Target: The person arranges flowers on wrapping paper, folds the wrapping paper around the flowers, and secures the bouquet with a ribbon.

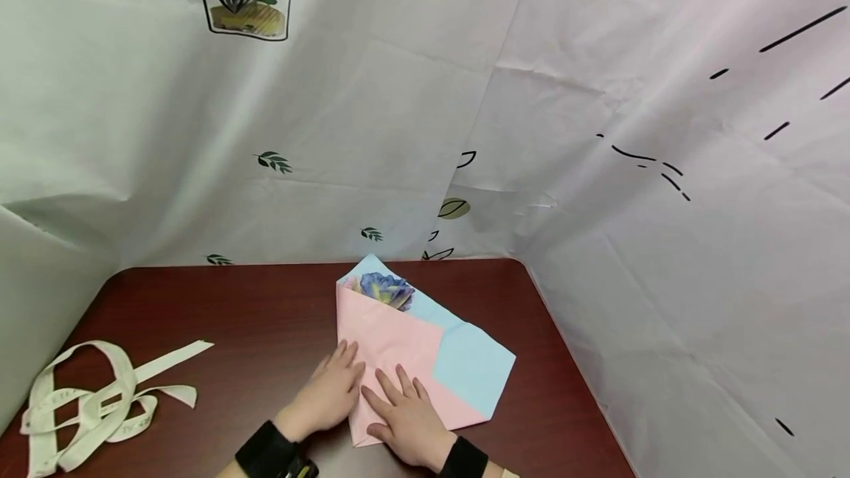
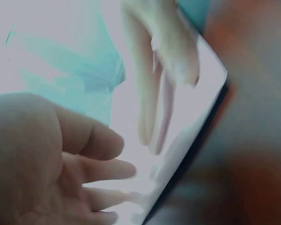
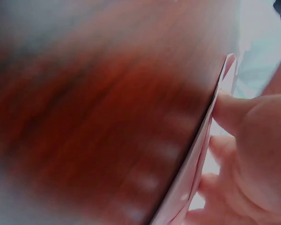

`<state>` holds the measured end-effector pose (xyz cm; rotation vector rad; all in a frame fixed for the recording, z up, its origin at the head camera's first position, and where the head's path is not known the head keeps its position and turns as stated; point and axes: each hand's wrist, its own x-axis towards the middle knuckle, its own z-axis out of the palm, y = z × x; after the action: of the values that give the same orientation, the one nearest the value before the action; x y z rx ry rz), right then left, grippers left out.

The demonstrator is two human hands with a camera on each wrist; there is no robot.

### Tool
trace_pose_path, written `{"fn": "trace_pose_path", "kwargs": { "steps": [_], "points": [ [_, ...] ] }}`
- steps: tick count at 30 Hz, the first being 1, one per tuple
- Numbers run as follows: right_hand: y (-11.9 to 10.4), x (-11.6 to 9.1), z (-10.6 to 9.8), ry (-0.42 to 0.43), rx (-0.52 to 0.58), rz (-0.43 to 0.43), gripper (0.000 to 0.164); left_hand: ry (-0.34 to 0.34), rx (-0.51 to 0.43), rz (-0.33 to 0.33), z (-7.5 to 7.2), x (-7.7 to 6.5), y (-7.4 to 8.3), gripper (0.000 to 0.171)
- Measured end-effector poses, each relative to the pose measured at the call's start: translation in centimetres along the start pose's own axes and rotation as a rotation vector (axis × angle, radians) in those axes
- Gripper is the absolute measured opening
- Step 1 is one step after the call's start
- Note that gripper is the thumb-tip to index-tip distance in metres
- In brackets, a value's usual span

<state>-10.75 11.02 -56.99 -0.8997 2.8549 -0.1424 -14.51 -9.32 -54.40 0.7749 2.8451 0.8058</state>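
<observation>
A sheet of wrapping paper [image 1: 388, 327], pink on one face and light blue on the other, lies folded over on the table. Blue and purplish flowers [image 1: 387, 290] peek out of its upper end; their stems are hidden. My left hand [image 1: 328, 389] rests on the paper's left edge with its fingers stretched out. Spread flat, the fingers of my right hand [image 1: 413, 423] press on the pink face near its lower end. In the left wrist view the left hand [image 2: 33, 159] appears beside the other hand's fingers. The right wrist view shows the right hand [image 3: 257, 154] against the paper's edge.
A loosely looped white ribbon [image 1: 99, 404] with faint printing lies at the left of the dark reddish-brown table [image 1: 252, 308]. A pale printed cloth [image 1: 372, 109] hangs behind the table and along its sides.
</observation>
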Motion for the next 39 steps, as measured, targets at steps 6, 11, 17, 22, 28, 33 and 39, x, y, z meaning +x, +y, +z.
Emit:
{"fn": "trace_pose_path", "kwargs": {
  "steps": [6, 11, 17, 22, 28, 33, 39],
  "points": [
    [0.1, 0.1, -0.3, -0.052, 0.017, 0.01, 0.058, 0.077, 0.22, 0.147, 0.4, 3.2, -2.5, 0.058],
    [-0.1, 0.1, -0.5, -0.066, 0.025, 0.009, 0.058, -0.023, 0.203, 0.025, 0.6, 3.2, -3.9, 0.074],
    [-0.4, 0.0, -1.1, -0.053, -0.003, 0.017, 0.058, -0.026, 0.141, -0.148, 0.0, 3.3, -4.5, 0.101],
    [-0.3, 0.1, -0.7, -0.032, -0.028, 0.003, 0.058, -0.062, 0.164, -0.25, -1.1, 3.6, -4.6, 0.112],
    [-0.1, 0.4, 0.0, 0.008, -0.066, -0.026, 0.058, 0.003, 0.364, -0.209, -1.5, 5.2, -4.3, 0.088],
    [-0.4, 0.4, -0.6, -0.022, -0.038, -0.008, 0.058, 0.03, 0.385, -0.217, -1.1, 6.3, -5.0, 0.083],
    [-0.5, 0.3, -0.9, -0.039, -0.046, 0.014, 0.058, 0.0, 0.27, -0.285, -1.1, 6.9, -5.9, 0.094]
  ]
}}
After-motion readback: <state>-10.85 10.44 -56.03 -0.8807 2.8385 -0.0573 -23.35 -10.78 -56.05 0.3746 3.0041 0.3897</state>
